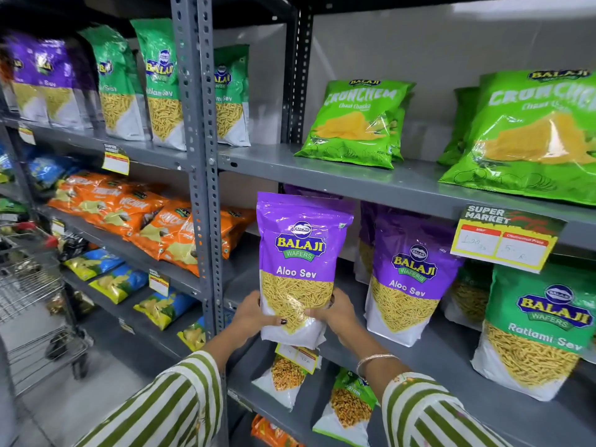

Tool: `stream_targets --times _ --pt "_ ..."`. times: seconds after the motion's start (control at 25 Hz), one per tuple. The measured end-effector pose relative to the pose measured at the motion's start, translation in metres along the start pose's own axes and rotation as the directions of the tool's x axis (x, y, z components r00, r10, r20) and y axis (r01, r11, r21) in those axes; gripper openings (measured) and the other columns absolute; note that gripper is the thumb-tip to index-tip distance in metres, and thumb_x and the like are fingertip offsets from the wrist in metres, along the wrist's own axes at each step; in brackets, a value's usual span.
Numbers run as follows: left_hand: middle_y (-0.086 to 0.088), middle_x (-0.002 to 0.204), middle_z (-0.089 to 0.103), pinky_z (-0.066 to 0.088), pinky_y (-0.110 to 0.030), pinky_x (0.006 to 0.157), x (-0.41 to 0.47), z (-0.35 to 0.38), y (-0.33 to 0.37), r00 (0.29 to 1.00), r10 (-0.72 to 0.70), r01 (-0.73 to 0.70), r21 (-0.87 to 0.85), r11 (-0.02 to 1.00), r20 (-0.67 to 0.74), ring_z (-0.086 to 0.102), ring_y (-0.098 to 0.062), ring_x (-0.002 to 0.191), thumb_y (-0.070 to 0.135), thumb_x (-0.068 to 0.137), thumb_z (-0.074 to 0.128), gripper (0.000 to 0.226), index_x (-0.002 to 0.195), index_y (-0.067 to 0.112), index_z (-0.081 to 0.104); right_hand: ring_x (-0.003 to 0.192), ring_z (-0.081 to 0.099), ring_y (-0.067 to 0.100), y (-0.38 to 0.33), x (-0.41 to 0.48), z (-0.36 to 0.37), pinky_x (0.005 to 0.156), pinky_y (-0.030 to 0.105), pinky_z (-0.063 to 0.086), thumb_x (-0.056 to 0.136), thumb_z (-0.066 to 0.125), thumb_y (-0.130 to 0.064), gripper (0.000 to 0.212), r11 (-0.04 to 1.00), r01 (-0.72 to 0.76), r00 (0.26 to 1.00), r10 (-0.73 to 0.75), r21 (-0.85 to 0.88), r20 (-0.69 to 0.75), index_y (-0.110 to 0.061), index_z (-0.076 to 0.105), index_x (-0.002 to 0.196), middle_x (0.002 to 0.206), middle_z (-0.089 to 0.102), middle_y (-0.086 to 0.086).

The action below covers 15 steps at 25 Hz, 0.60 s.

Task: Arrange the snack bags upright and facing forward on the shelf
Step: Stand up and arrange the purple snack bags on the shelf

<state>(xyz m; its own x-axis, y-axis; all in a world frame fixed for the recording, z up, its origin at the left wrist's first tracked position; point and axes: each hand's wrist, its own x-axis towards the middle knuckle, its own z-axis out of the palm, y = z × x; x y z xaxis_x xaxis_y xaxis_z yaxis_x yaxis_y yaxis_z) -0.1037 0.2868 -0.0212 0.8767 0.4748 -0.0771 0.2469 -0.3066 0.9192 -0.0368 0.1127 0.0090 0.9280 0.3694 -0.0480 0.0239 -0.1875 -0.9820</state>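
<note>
A purple Aloo Sev bag (301, 253) is held upright, label toward me, just in front of the grey middle shelf (451, 356). My left hand (254, 312) grips its lower left side and my right hand (338, 312) grips its lower right side. A second purple Aloo Sev bag (408, 279) stands upright on the shelf to the right, with more purple bags behind it. A green Ratlami Sev bag (535, 330) stands further right, facing forward.
Green Crunchem bags (358, 124) lean on the upper shelf (371, 179). A price tag (506, 240) hangs from that shelf's edge. A slotted steel upright (201, 150) divides the racks. Orange bags (154, 221) lie left. A wire shopping trolley (32, 295) stands at far left. Small bags (287, 375) sit below.
</note>
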Motion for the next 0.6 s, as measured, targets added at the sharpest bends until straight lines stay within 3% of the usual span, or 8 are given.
stream_targets --times 0.16,0.4,0.6 --pt "-0.016 0.123 0.062 0.049 -0.043 0.096 0.025 0.005 0.007 1.0 0.023 -0.024 0.136 0.99 0.011 0.058 -0.03 0.113 0.011 0.064 0.083 0.061 0.117 0.0 0.053 0.112 0.059 0.032 -0.001 0.02 -0.001 0.094 0.043 0.05 0.065 0.079 0.004 0.059 0.998 0.002 0.999 -0.005 -0.065 -0.047 0.001 0.054 0.118 0.122 0.063 0.02" --pt "-0.016 0.127 0.06 0.045 -0.03 0.088 0.101 0.022 0.018 0.997 0.068 -0.075 0.181 0.981 0.042 0.056 -0.028 0.118 0.008 0.066 0.08 0.062 0.12 0.0 0.052 0.105 0.061 0.03 0.009 0.083 0.002 0.093 0.045 0.05 0.061 0.081 0.006 0.062 0.992 0.059 0.978 -0.079 -0.109 -0.191 0.002 0.054 0.116 0.116 0.066 0.021" --pt "-0.017 0.121 0.062 0.051 -0.04 0.094 0.141 0.041 0.003 0.993 0.072 -0.084 0.139 0.987 0.089 0.059 -0.028 0.112 0.024 0.045 0.076 0.08 0.118 0.002 0.051 0.087 0.057 0.017 0.041 0.12 0.003 0.078 0.032 0.048 0.06 0.08 0.008 0.058 0.989 0.067 0.958 -0.1 -0.129 -0.267 0.0 0.055 0.112 0.108 0.069 0.02"
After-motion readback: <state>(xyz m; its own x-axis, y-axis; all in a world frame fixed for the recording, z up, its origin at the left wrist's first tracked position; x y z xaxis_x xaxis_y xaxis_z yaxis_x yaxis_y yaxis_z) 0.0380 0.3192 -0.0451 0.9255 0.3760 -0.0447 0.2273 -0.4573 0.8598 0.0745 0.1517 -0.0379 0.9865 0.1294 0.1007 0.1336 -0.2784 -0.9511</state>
